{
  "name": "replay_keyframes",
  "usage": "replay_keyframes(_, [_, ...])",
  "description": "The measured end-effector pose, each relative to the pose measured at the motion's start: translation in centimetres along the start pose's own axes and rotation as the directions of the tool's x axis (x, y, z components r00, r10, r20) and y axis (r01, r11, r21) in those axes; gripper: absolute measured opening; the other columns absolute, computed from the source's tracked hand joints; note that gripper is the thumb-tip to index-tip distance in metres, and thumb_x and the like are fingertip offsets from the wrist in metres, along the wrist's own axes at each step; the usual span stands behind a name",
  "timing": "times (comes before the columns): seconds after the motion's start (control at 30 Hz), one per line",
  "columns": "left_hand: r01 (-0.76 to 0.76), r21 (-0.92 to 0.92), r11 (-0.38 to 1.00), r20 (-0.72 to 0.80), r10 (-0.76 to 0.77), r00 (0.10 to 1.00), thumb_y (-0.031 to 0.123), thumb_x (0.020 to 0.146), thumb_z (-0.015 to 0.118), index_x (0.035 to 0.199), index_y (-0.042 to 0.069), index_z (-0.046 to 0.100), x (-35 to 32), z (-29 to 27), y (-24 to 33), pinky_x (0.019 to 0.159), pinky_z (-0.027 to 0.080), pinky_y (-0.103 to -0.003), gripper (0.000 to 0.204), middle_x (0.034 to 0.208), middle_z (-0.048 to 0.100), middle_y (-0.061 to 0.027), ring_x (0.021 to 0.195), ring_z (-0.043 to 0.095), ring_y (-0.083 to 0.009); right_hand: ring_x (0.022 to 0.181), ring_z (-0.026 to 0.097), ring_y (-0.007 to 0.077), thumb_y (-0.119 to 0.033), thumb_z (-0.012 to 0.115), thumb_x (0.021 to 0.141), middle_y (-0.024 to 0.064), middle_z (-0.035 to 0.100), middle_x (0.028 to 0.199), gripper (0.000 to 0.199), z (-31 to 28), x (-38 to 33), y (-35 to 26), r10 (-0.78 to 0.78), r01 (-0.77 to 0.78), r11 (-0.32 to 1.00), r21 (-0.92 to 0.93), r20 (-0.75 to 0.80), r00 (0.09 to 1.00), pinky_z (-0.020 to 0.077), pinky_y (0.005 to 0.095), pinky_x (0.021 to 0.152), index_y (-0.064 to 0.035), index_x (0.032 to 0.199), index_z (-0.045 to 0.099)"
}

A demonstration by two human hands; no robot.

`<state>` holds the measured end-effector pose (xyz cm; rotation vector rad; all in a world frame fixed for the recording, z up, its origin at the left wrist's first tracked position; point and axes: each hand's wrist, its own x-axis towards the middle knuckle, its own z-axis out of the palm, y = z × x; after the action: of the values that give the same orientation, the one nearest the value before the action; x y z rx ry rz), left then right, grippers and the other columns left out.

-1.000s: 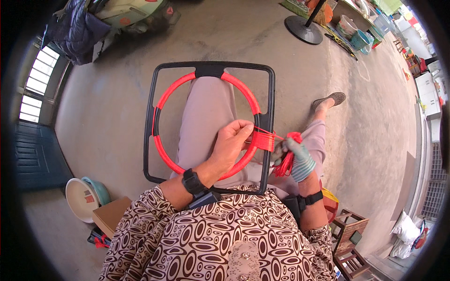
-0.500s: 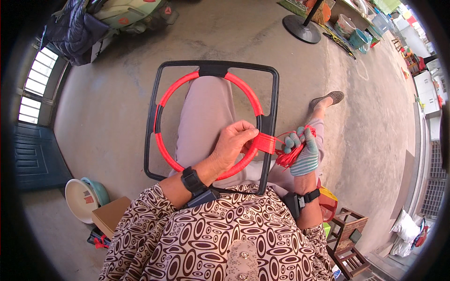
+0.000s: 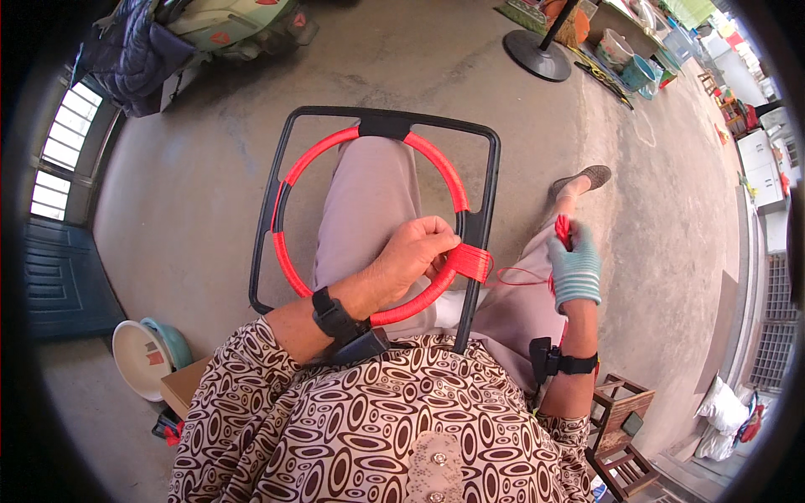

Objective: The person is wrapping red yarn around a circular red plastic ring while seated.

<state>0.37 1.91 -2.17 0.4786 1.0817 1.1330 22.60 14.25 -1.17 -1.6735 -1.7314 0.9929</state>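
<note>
A black square frame [image 3: 492,168] with a round inner ring [image 3: 312,161] rests across my lap. Red cord covers most of the ring, with bare black parts at the top, left and right. My left hand [image 3: 417,254] is bare and pinches the ring's right side, where a band of red cord [image 3: 474,263] spans from the ring to the frame's right bar. Off to the right, my right hand [image 3: 575,261], in a grey-green striped glove, is closed on a bundle of red cord [image 3: 563,228]. A loose strand hangs in a curve between the bundle and the band.
A dark wooden stool [image 3: 619,411] stands close on my right. Basins [image 3: 141,360] and a cardboard box [image 3: 184,386] are at my left. Farther off are a round black stand base [image 3: 537,55], buckets [image 3: 639,72] and a scooter [image 3: 243,25] with a dark quilted cover.
My right hand has moved right and turned over, carrying the cord bundle away from the frame. The frame has tilted slightly; my left hand keeps its pinch.
</note>
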Motion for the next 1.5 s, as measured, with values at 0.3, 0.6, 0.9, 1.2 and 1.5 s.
replay_keyframes(0.3, [-0.138, -0.128, 0.982, -0.132, 0.121, 0.984, 0.024, 0.095, 0.045, 0.103, 0.007, 0.054, -0.4, 1.3, -1.3, 0.063, 0.048, -0.022, 0.021, 0.090, 0.060, -0.0013, 0.077, 0.058, -0.0076, 0.084, 0.062, 0.0284, -0.004, 0.059, 0.075, 0.0104, 0.063, 0.091, 0.024, 2.4, -3.8, -6.4, -0.827, 0.824, 0.489, -0.286, 0.148, 0.542, 0.0500, 0.0344, 0.074, -0.0042, 0.100, 0.061])
replay_keyframes(0.6, [-0.207, 0.356, 0.911, -0.246, 0.305, 0.920, 0.004, 0.090, 0.043, 0.102, 0.001, 0.056, 1.8, -0.2, -4.0, 0.067, 0.049, -0.026, 0.018, 0.091, 0.061, -0.0043, 0.077, 0.058, -0.0101, 0.079, 0.061, 0.0133, -0.019, 0.059, 0.085, 0.0073, 0.064, 0.090, 0.027, 5.2, -1.8, -0.9, -0.126, -0.176, 0.923, 0.342, 0.701, 0.701, 0.0500, 0.0268, 0.072, 0.0005, 0.104, 0.060])
replay_keyframes(0.9, [-0.038, -0.225, 0.974, -0.199, -0.007, 0.980, 0.011, 0.092, 0.045, 0.103, 0.000, 0.055, 0.8, 0.3, -2.7, 0.072, 0.053, -0.030, 0.018, 0.093, 0.062, -0.0078, 0.080, 0.062, -0.0152, 0.079, 0.061, 0.0123, -0.016, 0.062, 0.082, 0.0066, 0.064, 0.092, 0.025, 6.0, -2.2, -0.4, -0.005, -0.188, 0.956, 0.223, 0.657, 0.754, 0.0496, 0.0265, 0.073, 0.0003, 0.101, 0.060])
replay_keyframes(1.2, [-0.156, -0.248, 0.956, -0.106, 0.133, 0.985, 0.016, 0.094, 0.047, 0.110, 0.000, 0.051, 0.2, 0.6, -1.8, 0.075, 0.052, -0.028, 0.023, 0.100, 0.060, -0.0071, 0.086, 0.060, -0.0121, 0.093, 0.056, 0.0243, -0.026, 0.059, 0.082, 0.0130, 0.059, 0.094, 0.026, -3.9, -0.5, 4.6, -0.220, -0.160, -0.129, 0.979, 0.129, 0.967, 0.0424, 0.0380, 0.088, -0.0042, 0.096, 0.057])
replay_keyframes(1.5, [-0.146, -0.173, 0.974, -0.126, 0.125, 0.984, 0.011, 0.091, 0.053, 0.101, 0.002, 0.053, 0.1, 0.4, -1.6, 0.059, 0.048, -0.017, 0.013, 0.086, 0.062, -0.0029, 0.070, 0.059, -0.0063, 0.051, 0.043, 0.0087, -0.028, 0.063, 0.082, -0.0024, 0.044, 0.063, 0.028, 1.2, -2.6, 0.3, -0.121, -0.458, 0.290, 0.841, 0.507, 0.854, 0.0375, 0.0249, 0.048, -0.0065, 0.096, 0.052])
